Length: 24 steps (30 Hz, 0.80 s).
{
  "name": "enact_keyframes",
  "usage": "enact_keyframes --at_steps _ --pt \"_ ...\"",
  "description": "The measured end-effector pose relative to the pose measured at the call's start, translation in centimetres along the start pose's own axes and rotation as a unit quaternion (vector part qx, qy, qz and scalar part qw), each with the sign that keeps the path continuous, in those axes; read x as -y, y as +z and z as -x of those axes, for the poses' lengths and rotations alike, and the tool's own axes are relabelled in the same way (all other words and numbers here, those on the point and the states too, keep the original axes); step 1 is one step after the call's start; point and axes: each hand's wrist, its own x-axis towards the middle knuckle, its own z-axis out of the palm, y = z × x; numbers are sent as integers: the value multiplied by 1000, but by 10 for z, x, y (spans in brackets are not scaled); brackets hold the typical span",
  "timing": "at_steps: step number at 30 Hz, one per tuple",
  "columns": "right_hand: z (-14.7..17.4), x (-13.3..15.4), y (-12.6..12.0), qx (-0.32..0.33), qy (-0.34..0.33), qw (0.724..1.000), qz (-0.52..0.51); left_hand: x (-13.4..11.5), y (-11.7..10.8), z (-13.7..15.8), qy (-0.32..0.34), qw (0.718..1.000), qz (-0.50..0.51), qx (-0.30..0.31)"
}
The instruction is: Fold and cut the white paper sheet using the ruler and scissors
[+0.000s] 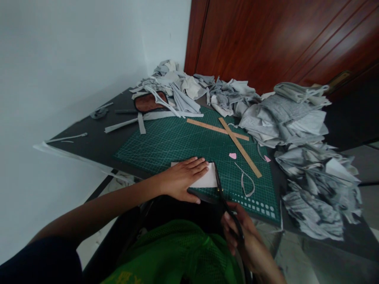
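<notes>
My left hand point(185, 177) lies flat with fingers stretched out, pressing on a pale rectangular piece of fabric or paper point(209, 179). That piece rests on the green cutting mat point(154, 144) near its front edge; part of it is hidden beneath the hand. In my right hand point(241, 232) are black scissors point(220, 191), held by the handles. Their blades reach along the right edge of the pale piece. A thin curled fabric strip point(248, 193) sits on the mat to the right of the scissors.
Two wooden rulers point(201, 125) cross on the mat, with small pink scraps point(232, 156) nearby. Grey fabric scraps point(237, 92) heap along the back, and more fabric piles point(319, 189) stand at right. A brown pouch-like item point(151, 101) lies back left. White wall is at left.
</notes>
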Motion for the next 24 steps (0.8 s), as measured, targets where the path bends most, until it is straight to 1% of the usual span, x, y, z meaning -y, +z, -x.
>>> enact_keyframes --at_steps 4,9,12,20,24 --pt "-4 -2 4 9 -8 1000 12 0 2 0 -1 1000 1 -6" --pt "-6 -6 10 -8 -21 1000 6 1 4 0 2 1000 6 -12" --pt "-6 -7 12 -6 -24 1000 4 1 4 0 2 1000 5 -10" --pt "-3 -7 12 -13 -29 1000 -3 -1 1 -1 -10 1000 12 5" --pt "-3 -7 13 -11 -25 1000 6 0 3 -1 -8 1000 16 -3"
